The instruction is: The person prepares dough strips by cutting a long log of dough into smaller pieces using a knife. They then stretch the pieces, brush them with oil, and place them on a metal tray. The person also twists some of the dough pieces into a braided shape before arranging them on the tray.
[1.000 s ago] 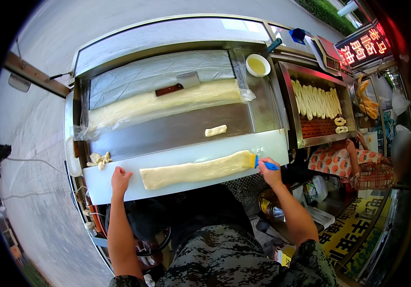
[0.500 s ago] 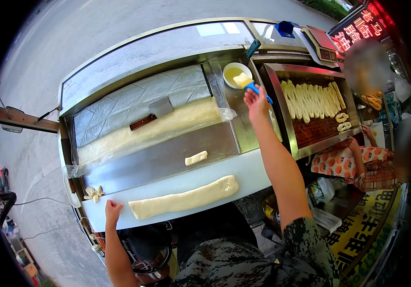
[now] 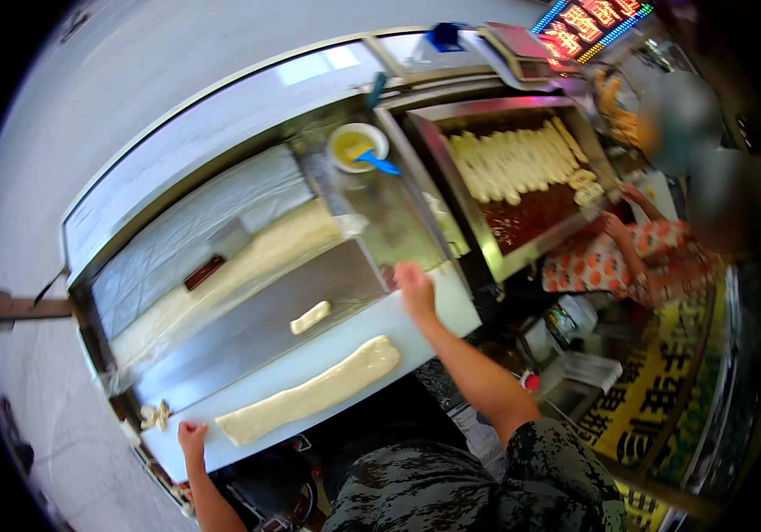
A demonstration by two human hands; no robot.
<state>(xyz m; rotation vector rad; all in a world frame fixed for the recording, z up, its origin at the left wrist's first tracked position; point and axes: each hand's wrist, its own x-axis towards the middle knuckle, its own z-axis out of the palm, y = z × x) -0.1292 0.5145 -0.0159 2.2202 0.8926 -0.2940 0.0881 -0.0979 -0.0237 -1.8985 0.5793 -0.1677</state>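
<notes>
Near the left hand (image 3: 191,433), the flat dough strip (image 3: 309,392) lies on the white tabletop (image 3: 449,297), its brushing apparently finished. The blue brush (image 3: 377,162) leans in the bowl (image 3: 337,161); the blurred right hand (image 3: 415,289) is well apart from the left, both grips unclear to me, and handling the strip next would probably want both hands.

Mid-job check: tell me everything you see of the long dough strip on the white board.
The long dough strip is pale cream and soft-looking, with shiny spots toward its rounded right end; the left end looks squarer. It lies flat in one piece along the white board, slanting up to the right in the view. Neither hand touches it: the left hand is beside its left end, the right hand beyond its right end.
</notes>
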